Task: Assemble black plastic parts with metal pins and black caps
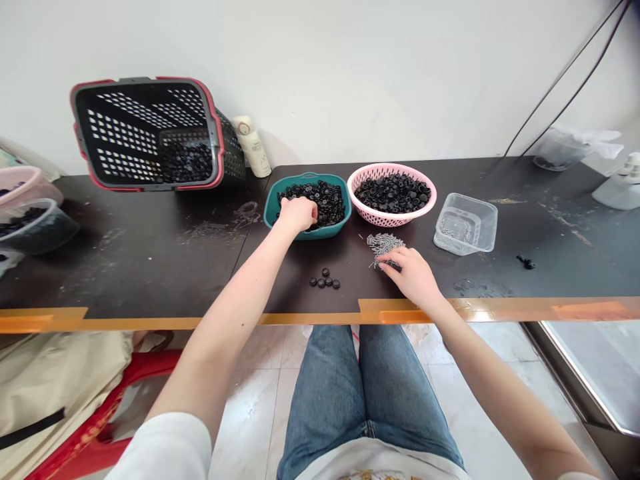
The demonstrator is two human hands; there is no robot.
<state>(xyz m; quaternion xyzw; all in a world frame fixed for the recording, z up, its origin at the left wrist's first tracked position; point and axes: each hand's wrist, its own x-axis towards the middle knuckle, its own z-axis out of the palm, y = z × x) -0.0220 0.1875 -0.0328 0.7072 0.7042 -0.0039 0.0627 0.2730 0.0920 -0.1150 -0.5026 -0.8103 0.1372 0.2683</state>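
L hand [297,215] curled down into ribbed black plastic caps [327,203] in teal plastic basin [311,234], pinch unclear. R hand [410,277] loosely bent, touching edge of spiky heap of thin steel pins [384,245]; can't tell if gripping. Few loose caps [325,279] between hands.

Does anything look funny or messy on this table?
Yes. The black basket is tipped sideways at the back of the table, with black caps piled in its low end. A few loose caps also lie on the tabletop near the left hand.
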